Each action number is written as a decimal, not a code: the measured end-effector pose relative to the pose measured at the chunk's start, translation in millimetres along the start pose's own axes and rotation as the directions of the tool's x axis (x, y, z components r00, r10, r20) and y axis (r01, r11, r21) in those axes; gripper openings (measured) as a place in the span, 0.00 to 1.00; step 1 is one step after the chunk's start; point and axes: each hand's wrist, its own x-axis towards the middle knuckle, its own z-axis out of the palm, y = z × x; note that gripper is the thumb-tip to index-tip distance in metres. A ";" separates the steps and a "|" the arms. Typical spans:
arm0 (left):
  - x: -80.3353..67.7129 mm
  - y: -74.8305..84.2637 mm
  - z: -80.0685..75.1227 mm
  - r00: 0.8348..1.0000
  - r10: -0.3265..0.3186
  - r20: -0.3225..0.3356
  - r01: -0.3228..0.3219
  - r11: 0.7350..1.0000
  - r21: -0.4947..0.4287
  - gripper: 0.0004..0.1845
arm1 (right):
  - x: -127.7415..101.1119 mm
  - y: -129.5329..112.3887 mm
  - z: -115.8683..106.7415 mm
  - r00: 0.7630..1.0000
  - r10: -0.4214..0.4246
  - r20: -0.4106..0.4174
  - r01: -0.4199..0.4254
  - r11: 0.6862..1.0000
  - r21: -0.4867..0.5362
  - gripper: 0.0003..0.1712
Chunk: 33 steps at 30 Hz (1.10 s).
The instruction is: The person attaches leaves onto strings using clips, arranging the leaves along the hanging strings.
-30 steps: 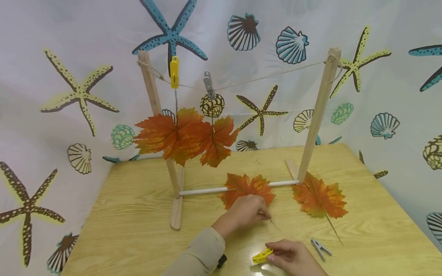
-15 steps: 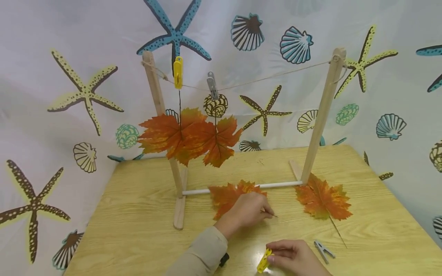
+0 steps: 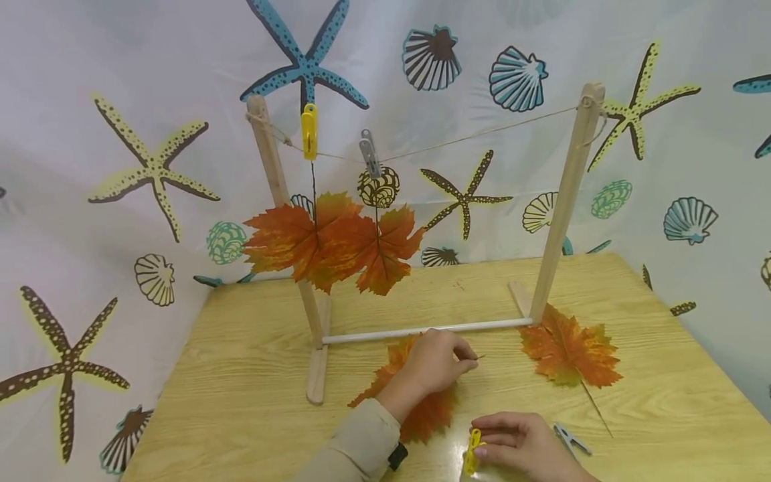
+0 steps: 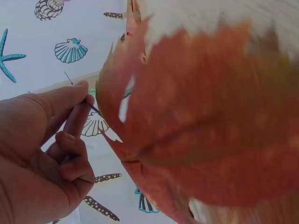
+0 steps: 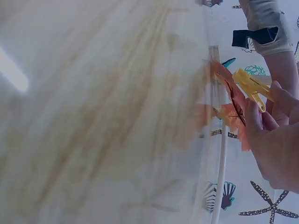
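My left hand pinches the thin stem of an orange artificial maple leaf between thumb and forefinger. In the left wrist view the leaf fills much of the picture, with the stem running to the fingertips. Just above the tabletop, my right hand pinches a yellow clothespin; the right wrist view also shows that yellow clothespin at the fingertips. Two more maple leaves hang overlapping from a twine line, under a yellow clothespin and a grey clothespin.
A wooden frame's posts carry the twine, with a white rod low between them. Another maple leaf lies by the right post's foot. A grey clothespin lies beside my right hand. Patterned cloth surrounds the wooden table.
The leaf in my left hand has come off the rod and swung down and toward me, now partly below the forearm. My right hand has turned the yellow clothespin from nearly level to upright.
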 end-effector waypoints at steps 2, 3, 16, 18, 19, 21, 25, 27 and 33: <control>0.6 -0.8 -2.7 1.000 -0.024 -0.004 0.024 0.999 -0.032 0.04 | 1.0 -2.1 -0.5 1.000 0.004 0.009 -0.003 1.000 -0.012 0.30; 1.1 -1.0 -4.3 0.999 -0.035 -0.006 0.035 0.998 -0.047 0.04 | 1.5 -3.3 -0.6 1.000 0.003 0.013 -0.002 1.000 -0.019 0.29; 4.6 -3.9 -27.4 0.991 -0.130 -0.035 0.122 0.978 -0.172 0.05 | 6.8 -16.1 1.7 1.000 -0.017 -0.016 0.016 0.997 -0.073 0.27; 3.8 -3.7 -30.6 0.988 -0.143 -0.048 0.132 0.974 -0.186 0.05 | 7.9 -17.8 2.0 1.000 -0.011 -0.021 0.009 0.996 -0.083 0.28; 3.3 -3.7 -31.9 0.987 -0.151 -0.052 0.138 0.972 -0.190 0.05 | 8.3 -18.7 2.2 1.000 -0.006 -0.023 0.003 0.996 -0.089 0.27; 2.6 -4.3 -33.3 0.985 -0.166 -0.055 0.151 0.967 -0.204 0.05 | 9.2 -20.3 2.4 1.000 0.000 -0.022 -0.002 0.995 -0.098 0.27; 1.2 -5.6 -35.0 0.979 -0.200 -0.051 0.182 0.953 -0.243 0.05 | 10.3 -23.3 2.6 1.000 0.014 -0.020 -0.016 0.993 -0.120 0.27; 0.5 -5.9 -36.0 0.975 -0.216 -0.055 0.194 0.944 -0.266 0.06 | 10.5 -24.8 2.3 1.000 0.018 -0.023 -0.021 0.991 -0.133 0.27; -2.6 -6.1 -42.8 0.967 -0.239 -0.088 0.203 0.932 -0.301 0.06 | 9.5 -30.6 0.9 0.999 0.019 -0.034 -0.024 0.987 -0.161 0.27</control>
